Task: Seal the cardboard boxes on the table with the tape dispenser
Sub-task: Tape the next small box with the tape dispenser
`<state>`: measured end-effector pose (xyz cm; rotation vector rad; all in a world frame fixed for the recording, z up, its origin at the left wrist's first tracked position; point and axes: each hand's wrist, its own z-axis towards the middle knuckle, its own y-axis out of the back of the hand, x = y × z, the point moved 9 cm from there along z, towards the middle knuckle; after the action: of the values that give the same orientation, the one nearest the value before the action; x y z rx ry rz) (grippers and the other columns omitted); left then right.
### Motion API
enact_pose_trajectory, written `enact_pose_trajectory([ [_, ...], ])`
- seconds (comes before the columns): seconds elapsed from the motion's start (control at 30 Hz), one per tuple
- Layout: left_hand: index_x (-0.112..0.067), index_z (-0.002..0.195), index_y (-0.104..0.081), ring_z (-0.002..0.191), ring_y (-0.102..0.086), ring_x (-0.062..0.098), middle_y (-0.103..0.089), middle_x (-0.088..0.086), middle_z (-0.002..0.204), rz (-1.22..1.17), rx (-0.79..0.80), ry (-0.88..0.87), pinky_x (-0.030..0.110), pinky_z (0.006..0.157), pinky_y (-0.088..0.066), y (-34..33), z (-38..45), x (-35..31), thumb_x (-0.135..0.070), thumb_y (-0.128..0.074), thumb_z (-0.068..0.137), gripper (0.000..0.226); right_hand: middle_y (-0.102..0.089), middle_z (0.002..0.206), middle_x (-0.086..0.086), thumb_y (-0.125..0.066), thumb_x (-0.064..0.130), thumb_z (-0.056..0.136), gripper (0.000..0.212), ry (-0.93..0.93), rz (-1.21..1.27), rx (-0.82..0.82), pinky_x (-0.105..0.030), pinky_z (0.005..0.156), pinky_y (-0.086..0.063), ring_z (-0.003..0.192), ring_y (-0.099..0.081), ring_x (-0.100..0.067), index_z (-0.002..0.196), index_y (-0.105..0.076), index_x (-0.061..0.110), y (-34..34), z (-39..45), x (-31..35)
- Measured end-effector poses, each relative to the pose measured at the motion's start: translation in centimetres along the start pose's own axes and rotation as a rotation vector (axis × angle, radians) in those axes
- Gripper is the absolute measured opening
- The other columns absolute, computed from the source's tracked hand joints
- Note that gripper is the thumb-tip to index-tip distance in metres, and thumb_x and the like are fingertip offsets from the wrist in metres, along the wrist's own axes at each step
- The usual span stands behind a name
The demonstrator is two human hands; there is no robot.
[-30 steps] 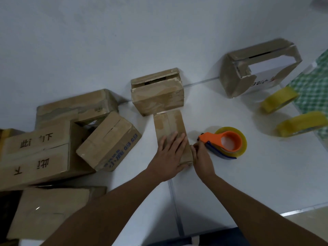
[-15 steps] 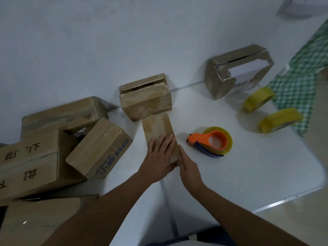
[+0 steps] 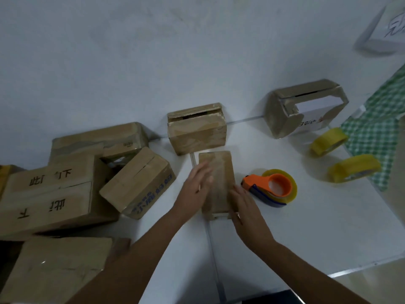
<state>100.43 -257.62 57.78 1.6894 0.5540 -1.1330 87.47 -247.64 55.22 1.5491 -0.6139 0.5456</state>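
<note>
Left hand [image 3: 194,189] blurred beside box [image 3: 218,181].

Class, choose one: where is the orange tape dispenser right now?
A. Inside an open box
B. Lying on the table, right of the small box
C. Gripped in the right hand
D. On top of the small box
B: the tape dispenser lies on the table beside the small box; the right hand holds nothing.
</note>
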Motion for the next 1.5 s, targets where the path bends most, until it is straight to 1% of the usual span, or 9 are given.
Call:
enact_pose_trajectory([
  [0.13, -0.027, 0.126, -0.063, 0.127, -0.051, 0.011, -0.059, -0.011, 0.132, -0.587, -0.313, 0.684, 0.023, 0.099, -0.039, 1.1, -6.2, 8.6, -0.035, -0.053, 0.101, 0.028, 0.006, 0.163, 0.005, -0.043, 0.046, 0.099, 0.072, 0.138, -0.343, 0.191, -0.039, 0.122, 0.005, 0.15, 0.011, -0.02, 0.156, -0.006, 0.024, -3.2, 2.0, 2.6],
  [0.2, -0.012, 0.129, -0.06, 0.125, -0.053, 0.02, -0.061, 0.003, 0.133, -0.874, -0.282, 0.938, 0.035, 0.108, -0.037, -1.6, -9.4, 11.4, -0.037, -0.051, 0.102, 0.038, 0.017, 0.16, 0.009, -0.032, 0.061, 0.096, 0.077, 0.14, -0.477, 0.233, -0.038, 0.117, 0.017, 0.147, 0.021, -0.021, 0.155, 0.004, 0.028, -4.2, 3.0, 2.5],
  [0.27, -0.008, 0.123, -0.063, 0.118, -0.059, 0.022, -0.067, 0.007, 0.125, -1.038, -0.208, 1.012, 0.036, 0.105, -0.039, -3.7, -11.0, 11.8, -0.042, -0.046, 0.103, 0.044, 0.021, 0.159, 0.01, -0.021, 0.067, 0.093, 0.077, 0.143, -0.568, 0.252, -0.038, 0.116, 0.018, 0.147, 0.023, -0.022, 0.154, 0.009, 0.03, -4.8, 3.4, 2.1],
  [0.4, -0.013, 0.112, -0.072, 0.108, -0.067, 0.016, -0.075, 0.0, 0.107, -1.089, -0.205, 0.9, 0.032, 0.096, -0.046, -4.0, -11.5, 11.2, -0.051, -0.048, 0.099, 0.047, 0.003, 0.162, 0.003, -0.013, 0.067, 0.092, 0.077, 0.164, -0.602, 0.211, -0.044, 0.118, 0.005, 0.149, 0.005, -0.028, 0.156, -0.007, 0.025, -4.8, 3.4, 2.0],
  [0.57, -0.01, 0.106, -0.072, 0.101, -0.066, 0.019, -0.074, 0.004, 0.1, -0.879, -0.23, 0.706, 0.028, 0.092, -0.05, -2.2, -11.2, 10.6, -0.02, -0.064, 0.094, 0.017, -0.008, 0.162, -0.002, -0.021, 0.059, 0.094, 0.073, 0.169, -0.672, 0.198, -0.05, 0.118, -0.009, 0.148, -0.009, -0.033, 0.155, -0.015, 0.02, -4.9, 3.2, 2.3],
  [0.73, -0.01, 0.104, -0.072, 0.094, -0.066, 0.018, -0.072, 0.012, 0.103, -0.796, -0.341, 0.657, 0.027, 0.09, -0.053, -1.7, -11.0, 10.2, -0.015, -0.063, 0.095, 0.014, -0.006, 0.162, -0.002, -0.037, 0.054, 0.093, 0.074, 0.165, -0.657, 0.199, -0.05, 0.118, -0.005, 0.149, -0.005, -0.033, 0.155, -0.013, 0.02, -5.0, 3.2, 2.3],
  [0.97, -0.011, 0.102, -0.07, 0.089, -0.063, 0.013, -0.071, 0.001, 0.093, -0.767, -0.43, 0.625, 0.018, 0.079, -0.051, -2.5, -9.6, 9.8, -0.016, -0.062, 0.096, 0.011, 0.018, 0.161, 0.006, -0.026, 0.06, 0.094, 0.076, 0.189, -0.602, 0.275, -0.048, 0.12, 0.008, 0.147, 0.02, -0.024, 0.153, 0.011, 0.029, -5.4, 3.5, 1.3],
  [1.33, -0.022, 0.125, -0.051, 0.11, -0.051, 0.018, -0.047, -0.002, 0.124, -0.679, -0.463, 0.729, 0.017, 0.076, -0.042, -4.9, -8.1, 10.2, -0.027, -0.06, 0.098, 0.029, 0.03, 0.157, 0.006, -0.013, 0.064, 0.094, 0.074, 0.171, -0.641, 0.255, -0.042, 0.112, 0.025, 0.144, 0.029, -0.025, 0.148, 0.023, 0.03, -5.3, 3.7, 1.5],
  [1.5, -0.016, 0.095, -0.073, 0.105, -0.064, 0.021, -0.072, 0.001, 0.102, -0.627, -0.484, 0.707, 0.018, 0.079, -0.048, -2.6, -8.7, 10.6, 0.0, -0.053, 0.096, 0.026, 0.033, 0.155, 0.008, -0.024, 0.06, 0.097, 0.075, 0.179, -0.64, 0.253, -0.042, 0.112, 0.024, 0.144, 0.029, -0.024, 0.147, 0.024, 0.031, -5.4, 3.7, 1.5],
])
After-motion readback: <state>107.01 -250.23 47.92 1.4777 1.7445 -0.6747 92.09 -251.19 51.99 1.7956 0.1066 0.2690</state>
